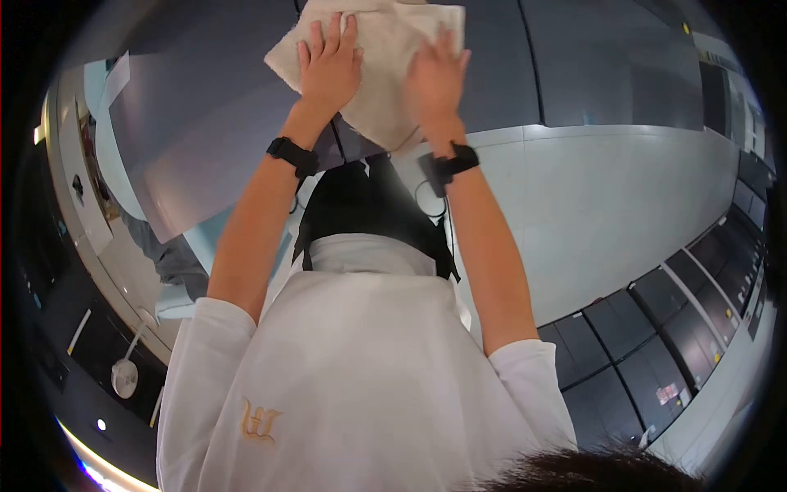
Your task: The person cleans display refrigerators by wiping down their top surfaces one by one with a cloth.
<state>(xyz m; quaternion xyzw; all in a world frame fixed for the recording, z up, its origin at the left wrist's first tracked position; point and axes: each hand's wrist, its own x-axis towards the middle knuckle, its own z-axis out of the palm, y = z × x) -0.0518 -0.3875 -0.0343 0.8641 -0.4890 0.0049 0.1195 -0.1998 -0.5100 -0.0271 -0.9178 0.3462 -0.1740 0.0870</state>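
A cream towel [381,74] lies spread over the dark grey table top at the upper middle of the head view, with one corner hanging past the near edge. My left hand [330,70] rests flat on its left part, fingers stretched and apart. On the right part of the towel is my right hand [437,78], smeared by motion, its fingers looking extended over the fabric. Neither hand is wrapped round anything. Each wrist carries a black band.
Grey table top [205,115] stretches to the left, and more dark tables [619,66] stand to the right, with seams between them. Pale floor [607,189] lies at the right. A light blue chair [176,299] with dark cloth on it stands at the left.
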